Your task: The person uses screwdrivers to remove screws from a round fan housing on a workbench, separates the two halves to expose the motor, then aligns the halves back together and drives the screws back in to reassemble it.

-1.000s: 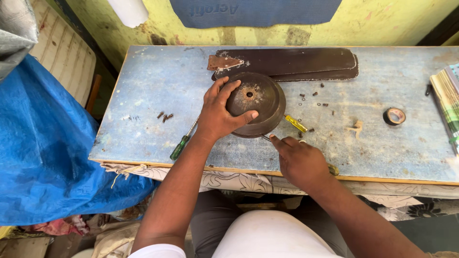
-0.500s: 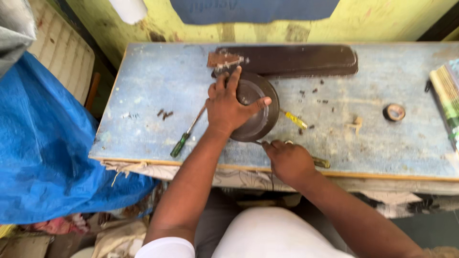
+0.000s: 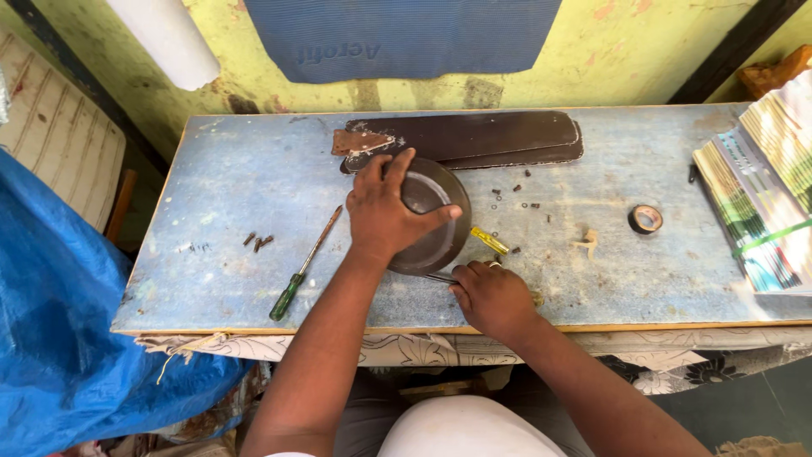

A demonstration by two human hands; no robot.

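My left hand (image 3: 385, 211) lies spread over a round dark brown metal cover (image 3: 436, 224) on the blue worktable (image 3: 237, 186), pressing it flat. Just below the cover's rim, my right hand (image 3: 491, 296) is closed around a thin metal tool (image 3: 440, 278) whose tip points under the cover's edge. A yellow-handled small tool (image 3: 489, 240) lies beside the cover on the right. Dark brown fan blades (image 3: 474, 135) lie stacked behind the cover.
A green-handled screwdriver (image 3: 303, 267) lies left of my left arm. Loose screws (image 3: 258, 241) and small screws (image 3: 516, 203) are scattered about. A tape roll (image 3: 645, 219) and stacked colourful boxes (image 3: 761, 195) sit right. Blue tarp (image 3: 51, 338) hangs left.
The cover was tilted up showing its inside; it is now laid flat under my left hand. My right hand has closed in toward the cover's lower rim.
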